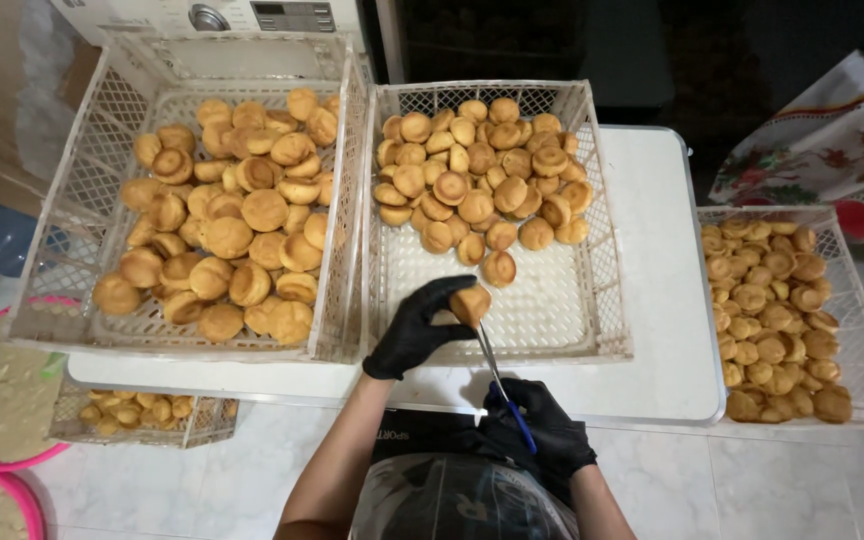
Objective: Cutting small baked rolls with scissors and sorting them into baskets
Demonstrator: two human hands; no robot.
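A white tabletop (pixel 652 250) carries two white lattice crates side by side, with a third crate (pixel 857 330) of golden puffs set lower at its right edge and a smaller one (pixel 202 425) tucked beneath its left front. The left crate (pixel 72 210) is piled nearly wall to wall with larger browned puffs. The middle crate (pixel 592 200) holds a heap of smaller puffs crowded toward its far end, its near half bare lattice. To the far left sit two pink-rimmed bowls (pixel 12 460) of pale cream or batter (which of the two I cannot tell). Over the near edge of the middle crate, the black-gloved left hand (pixel 414 330) pinches a single puff (pixel 470 303) between fingertips and thumb, lifted clear of the crate floor. The black-gloved right hand (pixel 542 425) is closed around the blue handles of a pair of scissors (pixel 497 375), whose blades run up to meet the underside of that puff. Judging by the full crates, most of the cutting looks still ahead: only this one puff is in hand, and none of the puffs lying in the crates shows a visible cut from this angle.
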